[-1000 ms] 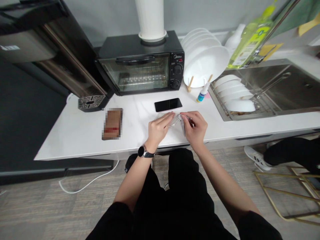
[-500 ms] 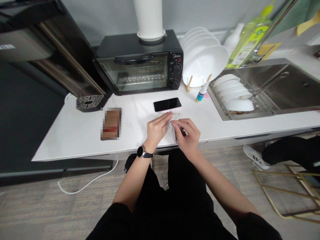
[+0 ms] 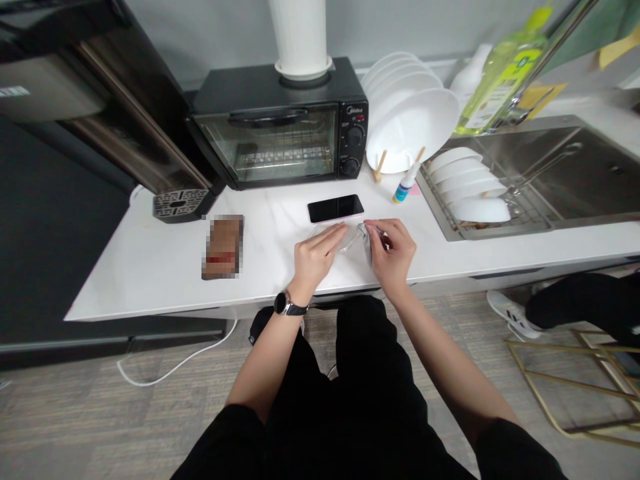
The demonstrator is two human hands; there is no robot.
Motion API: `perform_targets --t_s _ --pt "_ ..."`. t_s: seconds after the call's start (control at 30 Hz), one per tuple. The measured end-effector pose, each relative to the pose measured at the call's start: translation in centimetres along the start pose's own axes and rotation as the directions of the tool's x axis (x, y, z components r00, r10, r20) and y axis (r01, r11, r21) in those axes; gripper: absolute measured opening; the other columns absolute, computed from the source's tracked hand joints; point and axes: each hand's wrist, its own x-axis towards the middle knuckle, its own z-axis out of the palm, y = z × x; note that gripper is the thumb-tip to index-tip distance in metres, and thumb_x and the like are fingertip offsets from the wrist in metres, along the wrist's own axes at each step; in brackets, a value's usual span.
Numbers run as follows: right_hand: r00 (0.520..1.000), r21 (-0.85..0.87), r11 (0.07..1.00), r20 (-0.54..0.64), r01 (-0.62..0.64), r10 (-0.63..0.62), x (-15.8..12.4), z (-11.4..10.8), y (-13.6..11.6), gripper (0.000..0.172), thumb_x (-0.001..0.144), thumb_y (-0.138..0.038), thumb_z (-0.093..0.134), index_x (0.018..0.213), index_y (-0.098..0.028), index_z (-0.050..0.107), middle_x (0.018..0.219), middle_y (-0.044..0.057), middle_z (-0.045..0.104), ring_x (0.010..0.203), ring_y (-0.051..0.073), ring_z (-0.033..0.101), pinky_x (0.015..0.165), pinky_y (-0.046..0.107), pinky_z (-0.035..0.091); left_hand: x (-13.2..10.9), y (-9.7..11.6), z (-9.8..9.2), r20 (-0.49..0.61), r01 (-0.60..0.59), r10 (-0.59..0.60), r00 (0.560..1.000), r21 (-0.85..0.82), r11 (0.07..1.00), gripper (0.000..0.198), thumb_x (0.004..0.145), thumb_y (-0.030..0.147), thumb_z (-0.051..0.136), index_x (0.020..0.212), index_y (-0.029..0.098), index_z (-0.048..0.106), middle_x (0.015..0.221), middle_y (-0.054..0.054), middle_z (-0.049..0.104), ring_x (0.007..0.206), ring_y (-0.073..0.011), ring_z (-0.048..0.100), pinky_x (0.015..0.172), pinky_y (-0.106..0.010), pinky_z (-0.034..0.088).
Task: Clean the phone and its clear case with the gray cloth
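My left hand [image 3: 315, 257] lies on a clear, see-through plastic piece [image 3: 349, 239] on the white counter [image 3: 150, 267], fingers stretched over it and pressing it down. My right hand [image 3: 393, 250] is closed in a pinch at the right end of that clear piece, gripping its edge; what sits between the fingertips is too small to name. A black phone [image 3: 335, 208] lies face up just behind both hands. A watch is on my left wrist.
A black toaster oven [image 3: 280, 133] stands at the back, a coffee machine [image 3: 100, 113] to its left. White plates [image 3: 410, 120] lean in a rack, a small glue bottle [image 3: 404, 187] beside them. A sink [image 3: 550, 173] with bowls lies right. A blurred brown packet [image 3: 223, 247] lies left.
My right hand swung left over the clear piece half a second ago, then moved back to its right end. My left hand has stayed in place.
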Motion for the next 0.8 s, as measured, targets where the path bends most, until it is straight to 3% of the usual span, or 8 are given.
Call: perform_targets --t_s 0.17,0.4,0.57,0.8 --pt "1.0 -0.005 1.0 -0.002 -0.013 0.013 -0.9 0.2 -0.7 0.018 0.104 -0.031 0.063 0.104 -0.023 0.08 0.091 0.005 0.072 0.082 0.018 0.068 0.066 0.031 0.058 0.0 0.0 0.0 0.009 0.02 -0.02 1.0 -0.02 1.0 0.036 0.105 0.013 0.055 0.135 0.024 0.074 0.132 -0.004 0.078 0.122 -0.0189 0.076 0.107 -0.034 0.064" --pt "0.983 0.044 0.985 0.071 0.169 -0.171 -3.1 0.5 -2.8 0.019 0.103 -0.022 0.064 0.113 -0.025 0.08 0.094 0.006 0.074 0.085 0.019 0.071 0.075 0.035 0.06 -0.1 -0.2 -0.2 0.026 0.005 -0.004 1.0 -0.061 0.998 0.051 0.099 0.0 0.05 0.139 0.023 0.071 0.137 -0.004 0.076 0.127 -0.0176 0.073 0.11 -0.035 0.062" --pt "0.967 0.032 0.973 0.112 0.228 -0.23 -2.7 0.1 -2.2 0.021 0.103 -0.022 0.063 0.114 -0.026 0.08 0.096 0.006 0.075 0.086 0.019 0.072 0.074 0.035 0.061 -0.2 -0.2 -0.1 0.021 -0.007 0.008 1.0 -0.057 0.998 0.052 0.1 0.001 0.049 0.142 0.024 0.069 0.138 -0.003 0.075 0.127 -0.0172 0.073 0.111 -0.035 0.062" --pt "0.998 -0.029 0.997 -0.014 0.068 -0.068 -0.1 -0.3 -0.1 0.017 0.103 -0.027 0.064 0.105 -0.023 0.081 0.091 0.005 0.073 0.082 0.018 0.07 0.073 0.034 0.06 -0.2 0.0 -0.1 0.019 0.011 -0.01 1.0 -0.046 0.999 0.04 0.105 0.01 0.053 0.137 0.024 0.073 0.135 -0.004 0.077 0.124 -0.0188 0.075 0.109 -0.036 0.064"
